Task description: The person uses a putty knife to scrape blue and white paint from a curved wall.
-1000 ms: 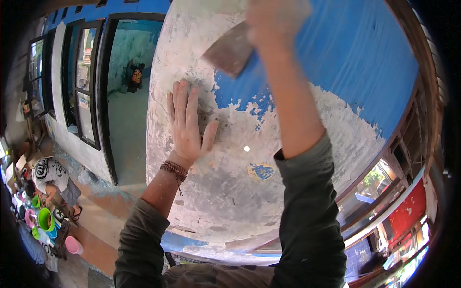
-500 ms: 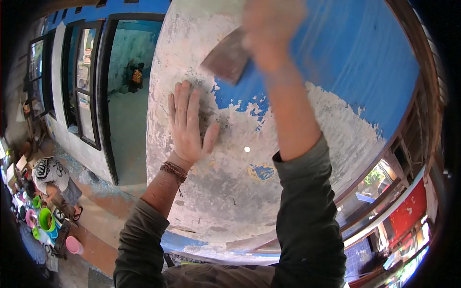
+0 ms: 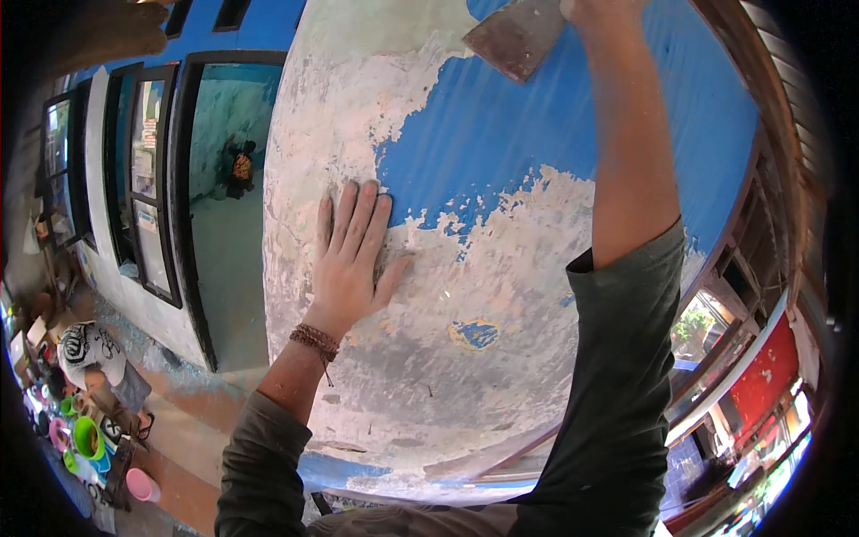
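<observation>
In front of me stands a wall (image 3: 420, 358), partly bare pale plaster and partly covered in blue paint (image 3: 501, 134) with a ragged, flaking edge. My left hand (image 3: 349, 255) lies flat on the bare plaster, fingers spread upward, its fingertips beside the lower left edge of the paint. High up at the top edge of the view, my right hand (image 3: 604, 11) grips a scraper (image 3: 519, 40) with a wide, dull metal blade. The blade is over the blue paint near its upper left border. The scraper's handle is hidden in the hand, which is partly cut off by the frame.
To the left are a dark-framed doorway (image 3: 228, 224) with a person (image 3: 240, 170) beyond it, and a window (image 3: 152, 188). Lower left, another person (image 3: 94, 358) bends by colourful basins (image 3: 88, 437) and a pink bucket (image 3: 142, 484). A wooden frame (image 3: 761, 116) edges the right side.
My right hand has moved up and to the right with the scraper. The left hand stays flat on the wall, slightly lower in view. The view has shifted a little.
</observation>
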The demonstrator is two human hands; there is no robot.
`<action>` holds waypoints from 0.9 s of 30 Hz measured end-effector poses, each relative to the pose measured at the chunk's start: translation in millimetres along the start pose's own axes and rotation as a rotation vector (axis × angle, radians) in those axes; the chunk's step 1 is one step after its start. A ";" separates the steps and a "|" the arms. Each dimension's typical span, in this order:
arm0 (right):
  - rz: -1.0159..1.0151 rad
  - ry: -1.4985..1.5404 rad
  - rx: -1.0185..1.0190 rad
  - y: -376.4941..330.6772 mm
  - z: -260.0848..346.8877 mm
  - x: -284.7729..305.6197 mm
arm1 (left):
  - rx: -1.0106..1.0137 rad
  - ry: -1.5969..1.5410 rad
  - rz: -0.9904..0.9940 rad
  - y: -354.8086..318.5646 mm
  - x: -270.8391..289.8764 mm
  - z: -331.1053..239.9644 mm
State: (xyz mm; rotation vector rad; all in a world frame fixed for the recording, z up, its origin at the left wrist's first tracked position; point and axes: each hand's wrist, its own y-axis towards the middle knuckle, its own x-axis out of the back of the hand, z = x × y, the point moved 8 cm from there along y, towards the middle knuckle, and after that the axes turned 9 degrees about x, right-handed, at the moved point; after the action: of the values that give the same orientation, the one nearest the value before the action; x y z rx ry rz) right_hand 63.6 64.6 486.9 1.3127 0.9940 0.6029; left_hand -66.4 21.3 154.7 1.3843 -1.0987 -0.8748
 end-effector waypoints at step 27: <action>0.057 -0.138 0.020 43.9 -8.5 -18.4 | -0.019 -0.084 -0.058 -5.1 5.8 7.4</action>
State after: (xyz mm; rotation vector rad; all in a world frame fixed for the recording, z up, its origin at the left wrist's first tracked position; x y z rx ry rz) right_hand 54.6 62.2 534.3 1.3848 0.8545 0.5391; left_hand -71.0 13.3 149.2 1.3797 -1.1157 -0.9905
